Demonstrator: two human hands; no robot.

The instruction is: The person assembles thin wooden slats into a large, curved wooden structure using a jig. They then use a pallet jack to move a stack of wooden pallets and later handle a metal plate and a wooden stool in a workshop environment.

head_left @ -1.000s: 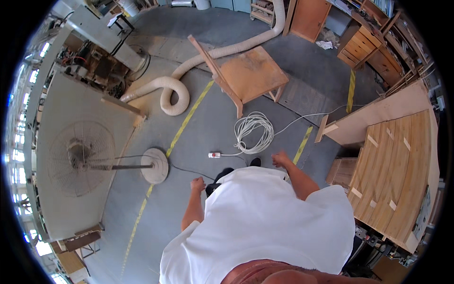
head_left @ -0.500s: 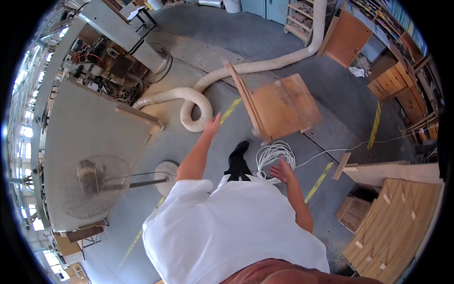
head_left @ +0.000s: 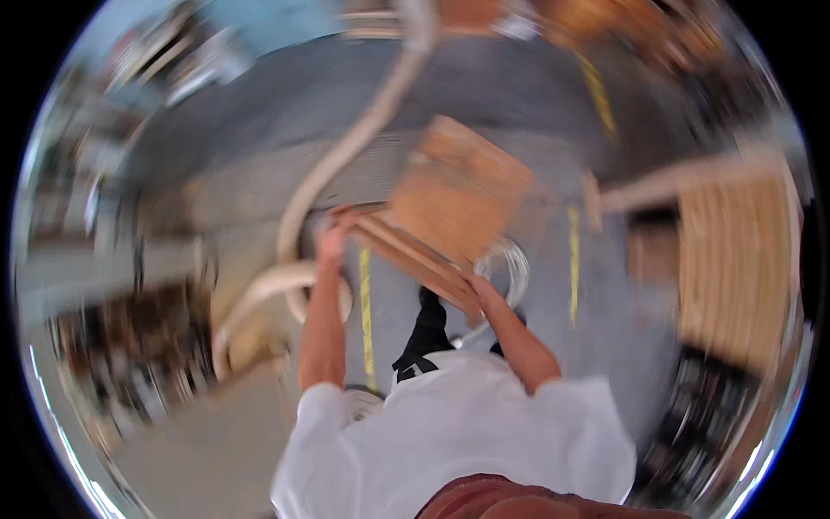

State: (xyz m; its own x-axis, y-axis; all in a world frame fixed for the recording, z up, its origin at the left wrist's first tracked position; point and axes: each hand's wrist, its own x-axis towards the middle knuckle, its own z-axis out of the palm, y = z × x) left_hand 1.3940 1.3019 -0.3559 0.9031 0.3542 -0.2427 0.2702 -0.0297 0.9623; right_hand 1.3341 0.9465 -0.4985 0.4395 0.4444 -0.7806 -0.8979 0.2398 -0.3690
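A wooden chair with a flat square seat stands on the floor in front of me, its back rail turned toward me; the picture is smeared by motion. My left hand grips the left end of the rail, fingers curled over it. At the rail's right end, nearer my body, my right hand is closed around the wood. The chair's legs are hidden under the seat. A coil of white cable lies on the floor just beyond my right hand, partly covered by chair and forearm.
A ribbed hose winds along the floor to the left, looping near my left forearm. Yellow tape strips mark the floor. Wooden slats or panels are stacked at right. A pale machine surface stands lower left.
Both hands were apart from the chair with fingers open; now they hold its back rail at both ends. My view has swung left, and the chair has turned relative to me.
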